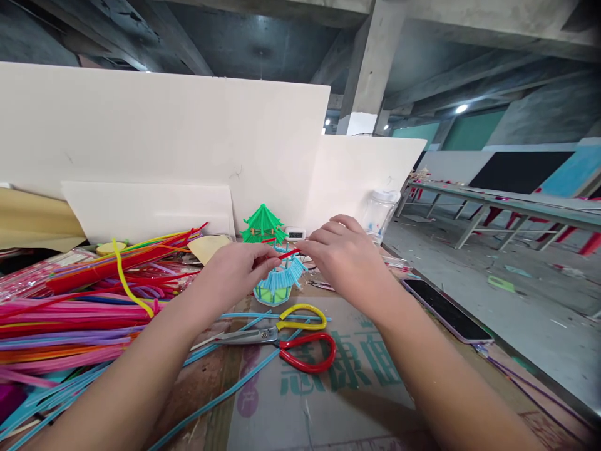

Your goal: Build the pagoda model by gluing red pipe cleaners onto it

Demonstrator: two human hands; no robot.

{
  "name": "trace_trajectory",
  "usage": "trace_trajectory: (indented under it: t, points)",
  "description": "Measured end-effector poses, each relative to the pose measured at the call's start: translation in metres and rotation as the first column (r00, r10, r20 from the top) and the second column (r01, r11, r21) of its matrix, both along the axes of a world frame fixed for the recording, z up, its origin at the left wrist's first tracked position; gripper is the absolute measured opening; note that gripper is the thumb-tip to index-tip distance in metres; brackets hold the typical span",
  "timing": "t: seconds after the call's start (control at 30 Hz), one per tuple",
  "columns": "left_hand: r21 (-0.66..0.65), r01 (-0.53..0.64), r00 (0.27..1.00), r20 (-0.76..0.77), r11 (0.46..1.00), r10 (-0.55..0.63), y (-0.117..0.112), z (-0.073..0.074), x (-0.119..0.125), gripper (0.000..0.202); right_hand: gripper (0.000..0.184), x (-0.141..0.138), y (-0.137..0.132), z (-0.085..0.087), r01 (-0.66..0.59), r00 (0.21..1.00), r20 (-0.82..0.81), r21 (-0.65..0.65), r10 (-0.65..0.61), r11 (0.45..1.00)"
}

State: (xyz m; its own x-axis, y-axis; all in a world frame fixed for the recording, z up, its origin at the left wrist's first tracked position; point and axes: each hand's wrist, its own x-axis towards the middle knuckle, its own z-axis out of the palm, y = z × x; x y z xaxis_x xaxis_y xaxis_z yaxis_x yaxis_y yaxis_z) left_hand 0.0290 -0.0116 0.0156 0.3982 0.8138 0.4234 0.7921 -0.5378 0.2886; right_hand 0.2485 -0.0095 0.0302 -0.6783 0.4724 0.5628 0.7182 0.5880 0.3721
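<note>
A short red pipe cleaner (288,254) stretches between my two hands. My left hand (237,272) pinches its left end, and my right hand (345,257) closes on the other end. Just behind them stands a small pagoda-like model with a green pointed roof (263,220) and a light blue fringed lower tier (282,279); my fingers hide part of its middle. Nearer to me, scissors (277,337) with one yellow and one red handle lie on the cardboard, over light blue pipe cleaners (225,396).
Bundles of coloured pipe cleaners (70,313) cover the left side. A phone (446,310) lies at the table's right edge. Behind the model are a small digital display (295,234), white boards (164,131) and a clear lidded jar (379,213). Another table (507,200) stands beyond.
</note>
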Motion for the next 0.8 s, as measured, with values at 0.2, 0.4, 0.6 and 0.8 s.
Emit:
trace_trajectory:
  t: [0.2,0.4,0.6,0.8]
  points:
    - [-0.005,0.024,0.999,0.032,1.000,-0.024,0.000,0.001,0.000,0.039,0.021,-0.006,-0.002,-0.004,-0.258,0.945,-0.256,-0.200,0.204,0.945]
    - [-0.011,0.023,0.999,0.048,1.000,-0.022,0.000,0.000,0.001,0.037,0.020,-0.014,0.009,-0.018,-0.370,0.877,-0.418,-0.274,0.237,0.887]
    - [0.006,0.007,0.999,0.042,1.000,-0.007,0.007,-0.003,-0.003,0.031,0.016,-0.012,0.026,-0.026,-0.273,0.912,-0.358,-0.167,0.200,0.947]
    - [0.208,-0.034,0.999,0.003,0.978,0.034,0.033,-0.027,-0.016,0.040,0.012,-0.002,0.036,-0.026,-0.200,0.897,-0.430,-0.183,0.105,0.962]
